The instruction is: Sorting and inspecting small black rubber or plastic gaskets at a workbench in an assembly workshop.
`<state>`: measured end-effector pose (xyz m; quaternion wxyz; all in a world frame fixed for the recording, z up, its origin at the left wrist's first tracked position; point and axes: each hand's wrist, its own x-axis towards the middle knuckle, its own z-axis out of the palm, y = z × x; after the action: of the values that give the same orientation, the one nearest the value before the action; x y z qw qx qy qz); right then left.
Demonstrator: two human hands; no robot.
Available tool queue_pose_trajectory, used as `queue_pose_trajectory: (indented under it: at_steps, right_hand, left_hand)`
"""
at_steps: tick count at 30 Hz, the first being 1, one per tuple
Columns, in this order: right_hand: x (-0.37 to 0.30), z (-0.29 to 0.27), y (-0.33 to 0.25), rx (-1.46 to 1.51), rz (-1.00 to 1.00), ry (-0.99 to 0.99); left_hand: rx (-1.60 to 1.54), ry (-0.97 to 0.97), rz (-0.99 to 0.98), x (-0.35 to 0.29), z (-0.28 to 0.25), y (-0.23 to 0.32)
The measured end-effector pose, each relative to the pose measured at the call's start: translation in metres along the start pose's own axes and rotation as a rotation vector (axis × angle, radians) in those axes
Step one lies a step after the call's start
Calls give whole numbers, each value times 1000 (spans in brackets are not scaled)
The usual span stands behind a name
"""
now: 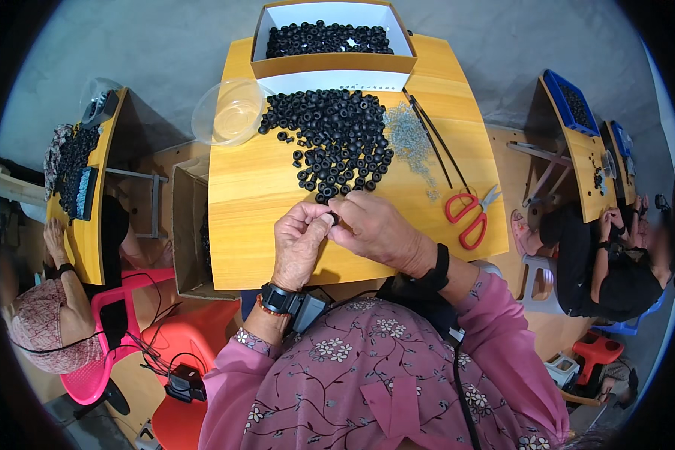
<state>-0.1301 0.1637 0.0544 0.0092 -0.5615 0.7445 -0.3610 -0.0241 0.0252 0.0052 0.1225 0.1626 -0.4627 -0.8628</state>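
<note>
At frame centre, both hands, left (301,238) and right (373,226), pinch 1 black ring (334,219) above the desk (262,187); loosened fingers could drop it into the pile (336,139).

The small black rubber ring (334,219) pinched between the left hand (298,244) and the right hand (379,229) is almost wholly covered by fingertips — only a dark sliver shows. Beyond that ring, the heap of tiny silvery metal bits (409,139) is too fine to tell apart. Farther back still, the open brown cardboard box (334,64) loses its far wall to the picture's top edge.
</note>
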Motion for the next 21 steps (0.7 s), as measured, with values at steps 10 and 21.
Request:
queue_pose_trajectory:
  at_steps: [10,21]
  right_hand:
    - [0,-5,2,-35,-46,34]
    - [-2,8,18,-73,-106,-44]
  left_hand:
    - [125,-67,-29,2,-4,2]
    - [286,1,30,0,4,1]
